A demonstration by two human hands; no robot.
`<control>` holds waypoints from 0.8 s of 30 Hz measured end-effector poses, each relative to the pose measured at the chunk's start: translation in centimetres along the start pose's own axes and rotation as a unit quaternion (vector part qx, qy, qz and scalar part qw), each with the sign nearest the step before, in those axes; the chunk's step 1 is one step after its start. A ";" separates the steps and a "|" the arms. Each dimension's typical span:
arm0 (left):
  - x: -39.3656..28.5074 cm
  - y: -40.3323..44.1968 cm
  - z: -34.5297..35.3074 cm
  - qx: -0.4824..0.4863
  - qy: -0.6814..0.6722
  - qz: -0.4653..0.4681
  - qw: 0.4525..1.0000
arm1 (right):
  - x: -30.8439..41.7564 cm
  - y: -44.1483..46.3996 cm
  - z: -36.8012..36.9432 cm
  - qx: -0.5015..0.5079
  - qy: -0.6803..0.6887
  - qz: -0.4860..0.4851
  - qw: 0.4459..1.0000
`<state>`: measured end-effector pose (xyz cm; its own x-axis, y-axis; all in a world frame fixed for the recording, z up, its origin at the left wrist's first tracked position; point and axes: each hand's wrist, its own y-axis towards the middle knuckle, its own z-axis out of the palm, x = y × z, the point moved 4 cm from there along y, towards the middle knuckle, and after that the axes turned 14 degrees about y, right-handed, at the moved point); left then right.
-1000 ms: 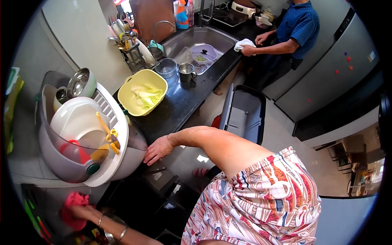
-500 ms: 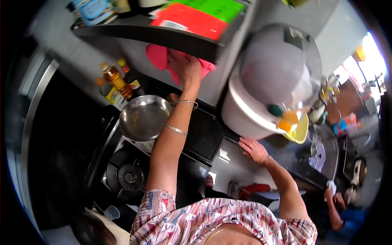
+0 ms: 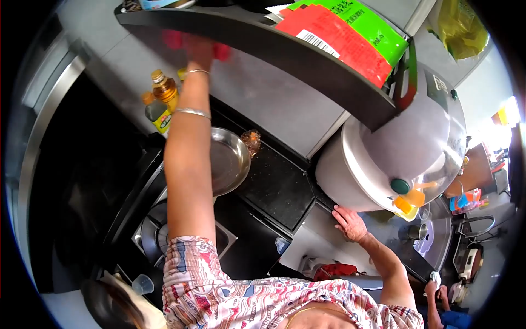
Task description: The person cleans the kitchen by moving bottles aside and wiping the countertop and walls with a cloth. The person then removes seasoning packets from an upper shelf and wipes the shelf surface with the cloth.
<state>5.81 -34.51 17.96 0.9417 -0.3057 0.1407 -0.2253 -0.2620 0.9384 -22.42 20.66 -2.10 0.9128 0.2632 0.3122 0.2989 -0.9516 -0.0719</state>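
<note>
My left hand (image 3: 198,49) is pressed to the grey wall under the dark shelf, blurred, its fingers partly hidden. A pink cloth (image 3: 222,52) sticks out on both sides of it. Below, two bottles (image 3: 164,90) stand by my forearm, and a steel pan (image 3: 230,162) is partly covered by it. My right hand (image 3: 350,223) lies with fingers spread on the counter edge, beside the base of the white domed dish rack (image 3: 350,175), holding nothing.
Red and green packets (image 3: 350,38) rest on the overhanging shelf (image 3: 263,49). A gas burner (image 3: 156,230) is at lower left. On the right are a metal mug (image 3: 419,232), a sink (image 3: 438,219) and another person's hands (image 3: 433,290) with a white cloth.
The view has swung from the sink side to the stove and shelf. My left hand has moved left along the wall with the pink cloth. My right hand has stayed by the dish rack.
</note>
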 end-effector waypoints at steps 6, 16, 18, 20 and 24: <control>1.9 -1.3 -1.9 0.137 -0.194 -0.148 0.960 | -0.7 -0.2 0.4 0.010 -0.003 -0.007 1.000; 1.0 -6.9 2.7 0.107 -0.501 -0.503 0.696 | -0.7 0.0 0.2 0.006 0.004 -0.014 1.000; 0.4 -8.2 3.4 0.104 -0.540 -0.537 0.639 | -0.7 -0.4 0.2 0.004 0.015 -0.019 1.000; -0.3 -9.5 4.0 0.113 -0.579 -0.559 0.583 | -0.8 -0.4 0.2 -0.009 0.018 -0.030 0.999; -2.1 -12.0 3.9 0.156 -0.634 -0.567 0.502 | -0.9 -0.7 0.6 -0.009 -0.006 -0.030 1.000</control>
<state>5.56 -34.30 5.15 -0.3637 -0.0828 -0.9278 0.0620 -0.9960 0.0645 -23.31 21.14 -2.91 0.8971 0.3208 0.3037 0.3475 -0.9370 -0.0366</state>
